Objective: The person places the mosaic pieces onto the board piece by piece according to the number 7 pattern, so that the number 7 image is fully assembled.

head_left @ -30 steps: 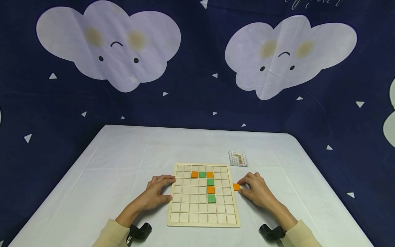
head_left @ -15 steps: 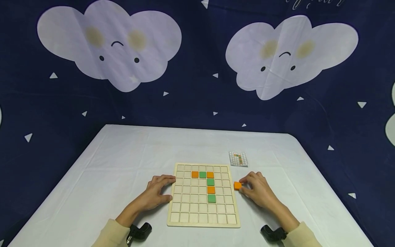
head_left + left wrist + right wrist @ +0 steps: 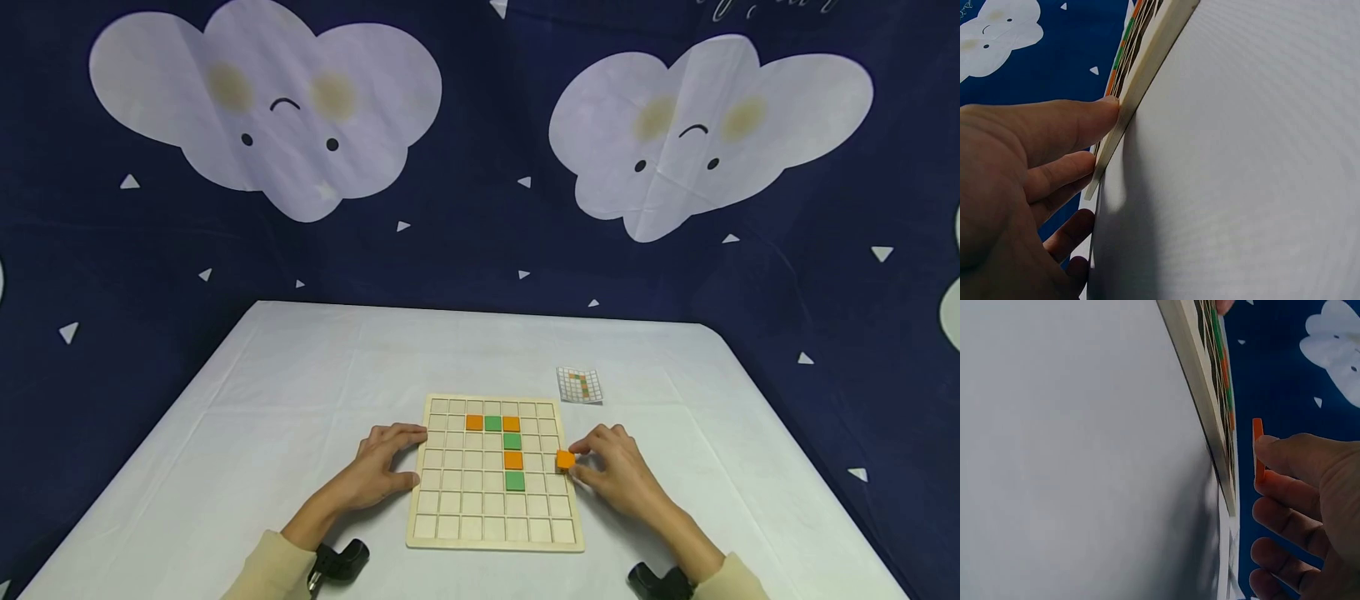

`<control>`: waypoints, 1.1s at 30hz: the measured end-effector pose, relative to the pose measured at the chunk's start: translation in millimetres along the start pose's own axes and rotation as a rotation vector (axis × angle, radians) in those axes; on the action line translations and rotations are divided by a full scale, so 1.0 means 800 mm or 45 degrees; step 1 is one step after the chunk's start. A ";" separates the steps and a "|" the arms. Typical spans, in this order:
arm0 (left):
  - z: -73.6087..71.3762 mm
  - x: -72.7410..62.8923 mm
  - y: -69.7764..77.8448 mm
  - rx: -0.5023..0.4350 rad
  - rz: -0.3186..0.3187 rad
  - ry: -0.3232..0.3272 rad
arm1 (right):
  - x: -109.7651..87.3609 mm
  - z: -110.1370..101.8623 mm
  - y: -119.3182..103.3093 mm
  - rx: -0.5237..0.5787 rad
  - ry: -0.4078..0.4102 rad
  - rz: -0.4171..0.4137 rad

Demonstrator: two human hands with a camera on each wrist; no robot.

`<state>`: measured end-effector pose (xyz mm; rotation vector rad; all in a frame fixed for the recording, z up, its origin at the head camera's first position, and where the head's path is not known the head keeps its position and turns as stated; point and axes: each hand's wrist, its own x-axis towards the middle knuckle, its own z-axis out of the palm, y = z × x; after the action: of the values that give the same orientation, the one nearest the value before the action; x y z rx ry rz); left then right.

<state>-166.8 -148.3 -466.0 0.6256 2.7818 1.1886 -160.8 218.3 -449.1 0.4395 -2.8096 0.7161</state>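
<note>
A square wooden grid board (image 3: 460,527) lies on the white table in front of me. Orange tiles (image 3: 513,460) and green tiles (image 3: 515,481) fill several of its cells, in a row near the top that turns down a column. My right hand (image 3: 618,471) pinches a loose orange square tile (image 3: 565,461) between thumb and fingers, over the board's right edge. The right wrist view shows this tile (image 3: 1258,427) edge-on, raised above the board. At the board's left edge, my left hand (image 3: 372,475) touches the rim with thumb and fingertips, fingers fairly straight.
Beyond the board's upper right corner lies a small card (image 3: 579,386) printed with a grid and a coloured tile pattern. A dark blue cloth with clouds (image 3: 480,250) hangs behind the white table (image 3: 300,358). Both wrists carry black devices (image 3: 343,561).
The right hand first lifts and tilts the orange tile beside the board, then carries it left over the right rim. The left hand and the placed tiles stay put.
</note>
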 end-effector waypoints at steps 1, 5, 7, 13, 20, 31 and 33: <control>0.000 0.000 0.000 0.003 0.000 0.000 | -0.001 0.000 -0.002 0.006 0.000 -0.004; 0.000 0.000 0.001 0.008 -0.002 0.002 | -0.007 0.003 -0.010 0.008 -0.006 -0.013; 0.000 0.000 0.001 0.010 -0.001 0.002 | -0.010 0.004 -0.015 0.016 -0.011 -0.023; -0.001 0.000 0.001 0.004 0.004 -0.001 | -0.017 0.009 -0.029 0.023 -0.047 -0.045; -0.001 0.000 0.001 0.006 0.004 0.001 | -0.024 0.018 -0.040 0.010 -0.018 -0.199; 0.000 0.000 -0.001 0.007 0.009 0.003 | -0.028 0.031 -0.053 0.000 0.019 -0.313; 0.000 0.000 -0.001 0.008 0.013 0.006 | -0.029 0.033 -0.055 0.001 0.012 -0.311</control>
<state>-167.3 -148.3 -466.6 0.6390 2.7907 1.1847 -127.8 173.7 -459.1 0.7609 -2.6821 0.6642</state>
